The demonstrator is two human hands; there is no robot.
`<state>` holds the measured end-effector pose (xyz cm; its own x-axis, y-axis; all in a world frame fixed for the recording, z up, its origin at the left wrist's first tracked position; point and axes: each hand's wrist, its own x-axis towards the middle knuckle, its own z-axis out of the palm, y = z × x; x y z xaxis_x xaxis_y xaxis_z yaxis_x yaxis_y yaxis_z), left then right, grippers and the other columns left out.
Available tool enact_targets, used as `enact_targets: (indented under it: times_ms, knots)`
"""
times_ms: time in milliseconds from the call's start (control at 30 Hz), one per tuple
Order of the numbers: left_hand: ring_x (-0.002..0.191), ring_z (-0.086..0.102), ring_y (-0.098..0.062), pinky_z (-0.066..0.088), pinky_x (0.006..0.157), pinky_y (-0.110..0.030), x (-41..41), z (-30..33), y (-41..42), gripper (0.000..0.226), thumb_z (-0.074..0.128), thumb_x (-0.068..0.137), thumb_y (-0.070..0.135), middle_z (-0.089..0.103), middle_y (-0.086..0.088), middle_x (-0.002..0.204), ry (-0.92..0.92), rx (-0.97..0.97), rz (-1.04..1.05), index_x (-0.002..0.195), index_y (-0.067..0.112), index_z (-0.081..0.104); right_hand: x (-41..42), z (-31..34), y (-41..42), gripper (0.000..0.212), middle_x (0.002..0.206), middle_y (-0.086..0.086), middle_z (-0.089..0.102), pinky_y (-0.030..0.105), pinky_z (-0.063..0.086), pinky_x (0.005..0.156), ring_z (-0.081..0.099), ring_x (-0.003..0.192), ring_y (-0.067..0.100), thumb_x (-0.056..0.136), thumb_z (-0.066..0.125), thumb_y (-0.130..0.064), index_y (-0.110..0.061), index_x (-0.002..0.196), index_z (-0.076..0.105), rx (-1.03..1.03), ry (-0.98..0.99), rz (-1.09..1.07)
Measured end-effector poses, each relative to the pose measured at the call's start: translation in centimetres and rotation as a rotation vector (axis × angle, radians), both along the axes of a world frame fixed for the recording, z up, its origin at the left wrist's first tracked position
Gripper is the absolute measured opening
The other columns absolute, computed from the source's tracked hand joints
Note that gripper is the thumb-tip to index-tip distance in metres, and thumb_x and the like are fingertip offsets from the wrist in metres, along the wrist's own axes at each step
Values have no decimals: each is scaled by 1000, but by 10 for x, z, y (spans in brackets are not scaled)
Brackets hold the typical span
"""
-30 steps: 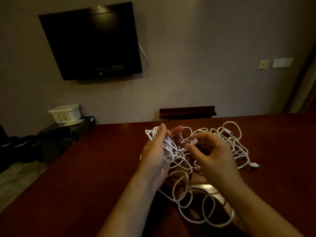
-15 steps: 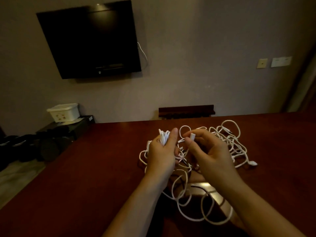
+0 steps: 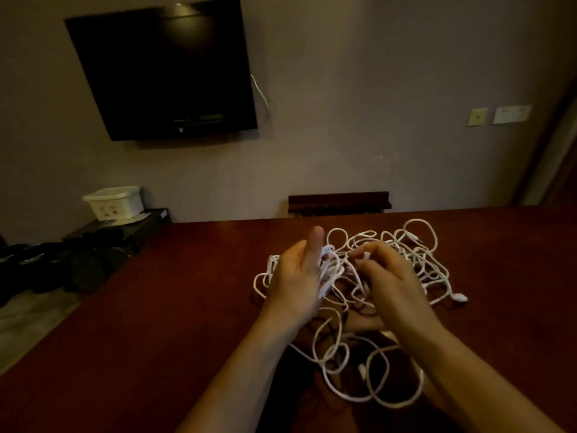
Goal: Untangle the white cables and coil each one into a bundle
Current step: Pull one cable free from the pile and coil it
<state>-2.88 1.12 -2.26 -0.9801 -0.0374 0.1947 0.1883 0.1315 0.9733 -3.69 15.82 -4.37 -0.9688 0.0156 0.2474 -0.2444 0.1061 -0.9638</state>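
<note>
A: Where are the white cables (image 3: 406,260)?

B: They lie in one big messy pile on the dark red table (image 3: 156,307), right in front of the person. The pile runs from close to the person up toward the far edge of the table. Loops stick out at the far right side. More loops lie near the arms.

A: Which way does a cable point?

B: I cannot tell for one cable. They curl all over each other. One white plug end (image 3: 459,297) sticks out at the right side of the pile and points to the right.

A: What does the left hand (image 3: 296,282) do?

B: It is up over the pile. Its fingers are mostly straight and point away, toward the wall. A bunch of cable strands runs along its palm side. I cannot tell if the thumb presses them.

A: And the right hand (image 3: 387,276)?

B: Its fingers are curled. The tips pinch a small white cable piece, just beside the left hand.

A: What else is there?

B: A black TV (image 3: 162,70) hangs on the wall. A white box (image 3: 114,203) sits on a low stand at the left.
</note>
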Motion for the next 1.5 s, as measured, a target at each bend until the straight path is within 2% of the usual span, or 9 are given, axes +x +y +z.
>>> enact_targets:
  times_ms: [100,233,400,600,767,933,1100,1200,1500]
  knots:
    - [88,60,4,47,71,-13,2,1,3,59,22,89,75,63,21,96,-5,-173,9,102,36,63,5,6,0,21,96,0,67,39,55,80,66,89,26,105,52,-46,-31,113,65,-62,-14,116]
    - [134,49,-16,42,116,-49,3,2,0,63,17,103,69,51,4,150,-151,-264,-24,145,37,51,14,5,-7,41,113,-8,75,27,59,82,74,102,8,96,59,-57,-34,130,60,23,36,411]
    - [92,61,-14,49,70,-34,-5,0,-2,34,27,113,41,64,2,111,-108,-348,-1,112,29,59,14,1,-11,34,110,-8,74,26,61,77,74,99,10,97,53,-46,-31,125,64,33,150,272]
    - [75,59,-11,52,66,-32,-2,-4,9,21,37,112,35,62,0,89,60,-336,166,102,24,52,12,-5,-17,12,91,-3,74,30,60,61,74,77,16,104,56,-31,-27,106,68,77,239,75]
    - [76,71,-14,59,69,-31,4,-10,20,48,37,112,47,73,-4,84,183,-31,152,92,17,68,8,1,-13,12,87,0,75,31,61,59,74,74,17,104,58,-24,-17,102,67,-49,206,-36]
    - [87,65,-3,55,69,-19,6,-25,25,44,32,104,68,65,14,95,478,-476,133,110,32,56,12,9,-6,26,90,8,77,29,61,63,78,83,24,102,54,-32,-11,110,67,-319,35,65]
    - [64,54,-2,37,53,-11,5,-22,21,34,39,112,45,50,19,71,695,-455,356,89,27,55,13,10,-11,22,93,8,76,54,62,74,75,91,34,103,52,-37,-23,107,68,-303,11,128]
    - [59,52,-5,36,50,-13,5,-20,20,32,44,111,38,47,19,66,688,-438,402,82,27,54,15,8,-16,28,93,1,76,31,62,69,77,88,19,101,52,-41,-20,109,68,-249,104,114]
    - [61,60,-8,43,49,-17,1,-27,34,32,49,108,39,59,12,68,596,-348,352,85,21,61,10,-3,-16,25,86,5,76,46,64,74,76,80,22,103,57,-37,-17,97,71,-173,73,-83]
